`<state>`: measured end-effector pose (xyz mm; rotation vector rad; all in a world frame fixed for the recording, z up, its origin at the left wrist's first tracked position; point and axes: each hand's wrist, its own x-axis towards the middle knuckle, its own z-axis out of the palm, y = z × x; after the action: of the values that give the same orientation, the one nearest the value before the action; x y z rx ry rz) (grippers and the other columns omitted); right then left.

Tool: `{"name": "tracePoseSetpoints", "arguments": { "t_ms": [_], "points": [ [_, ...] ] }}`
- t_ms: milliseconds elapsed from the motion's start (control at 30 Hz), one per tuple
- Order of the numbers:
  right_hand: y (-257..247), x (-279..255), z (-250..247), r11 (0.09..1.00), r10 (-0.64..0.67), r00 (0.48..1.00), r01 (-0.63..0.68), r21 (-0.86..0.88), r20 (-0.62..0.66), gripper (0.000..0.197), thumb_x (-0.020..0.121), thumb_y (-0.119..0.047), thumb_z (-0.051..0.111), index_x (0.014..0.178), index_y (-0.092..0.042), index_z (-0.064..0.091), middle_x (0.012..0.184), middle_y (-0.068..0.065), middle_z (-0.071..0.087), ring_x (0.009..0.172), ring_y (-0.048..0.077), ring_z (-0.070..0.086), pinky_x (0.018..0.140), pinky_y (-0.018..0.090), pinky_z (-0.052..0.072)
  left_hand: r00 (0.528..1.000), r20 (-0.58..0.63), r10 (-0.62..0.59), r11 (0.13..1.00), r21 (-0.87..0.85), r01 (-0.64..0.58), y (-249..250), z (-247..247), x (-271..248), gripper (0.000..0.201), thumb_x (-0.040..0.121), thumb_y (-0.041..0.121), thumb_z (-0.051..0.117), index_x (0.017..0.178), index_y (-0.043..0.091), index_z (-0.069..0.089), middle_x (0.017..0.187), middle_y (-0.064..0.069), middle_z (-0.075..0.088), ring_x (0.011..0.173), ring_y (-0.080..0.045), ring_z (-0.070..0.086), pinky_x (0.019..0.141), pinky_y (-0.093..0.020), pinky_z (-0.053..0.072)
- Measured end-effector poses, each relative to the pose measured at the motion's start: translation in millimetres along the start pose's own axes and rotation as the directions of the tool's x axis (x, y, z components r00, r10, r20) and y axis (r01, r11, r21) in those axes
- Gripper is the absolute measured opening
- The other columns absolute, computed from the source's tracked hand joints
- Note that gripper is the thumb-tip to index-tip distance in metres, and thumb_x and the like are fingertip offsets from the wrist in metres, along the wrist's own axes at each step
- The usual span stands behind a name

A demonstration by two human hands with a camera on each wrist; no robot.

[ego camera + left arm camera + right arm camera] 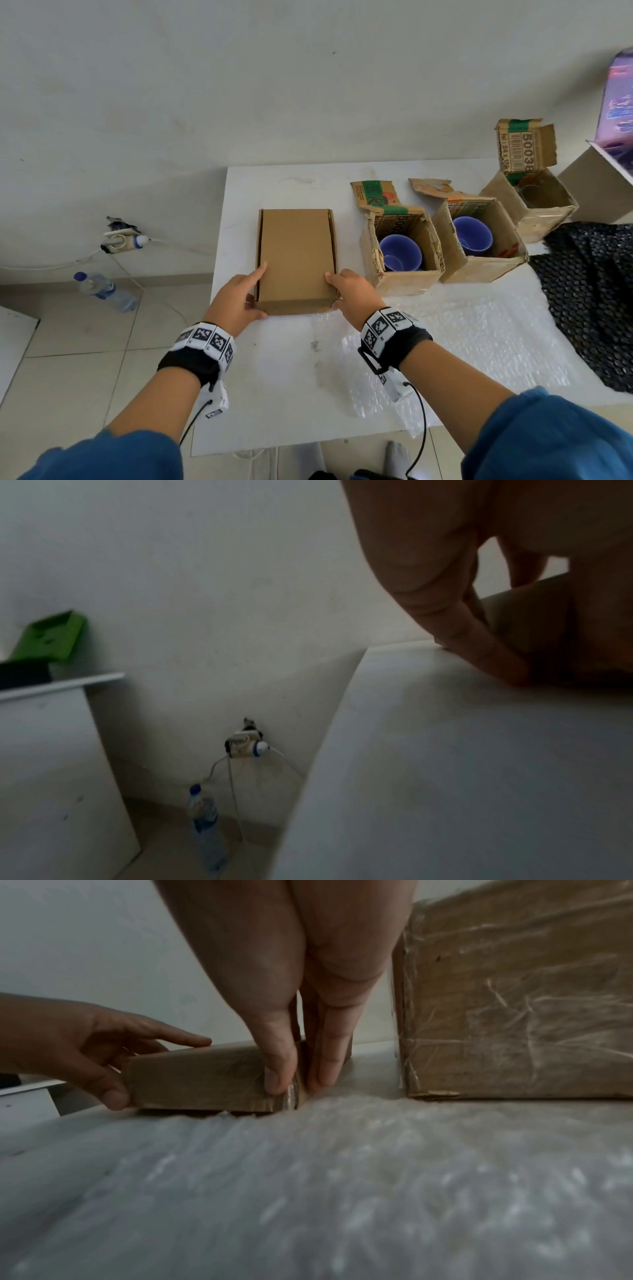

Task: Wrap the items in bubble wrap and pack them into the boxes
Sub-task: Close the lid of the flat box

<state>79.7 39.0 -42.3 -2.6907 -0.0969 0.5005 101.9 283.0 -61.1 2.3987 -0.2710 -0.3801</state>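
Observation:
A flat, closed brown cardboard box [296, 257] lies on the white table [274, 394]. My left hand [239, 298] grips its near left corner, index finger on the lid and thumb on the front face. At the near right corner my right hand [352, 291] pinches the box [198, 1080], thumb on the front, fingers down the side. Clear bubble wrap [462, 335] is spread on the table under and to the right of my right wrist. Two blue cups [400, 253] [472, 234] sit unwrapped, each in its own open worn carton.
A third open carton [544, 219] stands at the back right, beside a larger purple-printed box [616, 102]. Black bubble wrap [589, 294] lies along the right edge. Left of the table, a water bottle [106, 291] and a wall socket with cables are at floor level.

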Motion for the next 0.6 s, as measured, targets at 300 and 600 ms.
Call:
{"name": "tracePoseSetpoints", "arguments": {
  "t_ms": [300,600],
  "points": [
    [4.5,0.5,3.8,0.996,-0.065,0.998,0.065,-0.067,0.002,0.059,0.092,-0.01,0.056,0.145,-0.012,0.03,0.132,0.009,0.043,0.114,0.028,0.052,0.096,0.034,0.044,0.999,-0.046,0.008,0.995,0.1,-0.003,-1.5,6.0,9.9,0.076,0.072,0.005,0.078,0.138,0.022,0.044,0.117,-0.009,0.059,0.077,-0.015,0.054,0.077,-0.023,0.042],
    [12.0,-26.1,-17.9,0.992,-0.123,0.989,0.122,0.015,0.08,0.057,0.094,-0.018,0.055,0.145,-0.015,0.032,0.129,0.012,0.049,0.109,0.026,0.055,0.097,0.036,0.046,0.992,-0.071,-0.1,0.953,0.279,0.116,26.6,7.3,-1.7,0.072,0.078,0.006,0.071,0.141,0.02,0.04,0.133,-0.016,0.039,0.119,-0.03,0.04,0.099,-0.039,0.041]
  ]
}}
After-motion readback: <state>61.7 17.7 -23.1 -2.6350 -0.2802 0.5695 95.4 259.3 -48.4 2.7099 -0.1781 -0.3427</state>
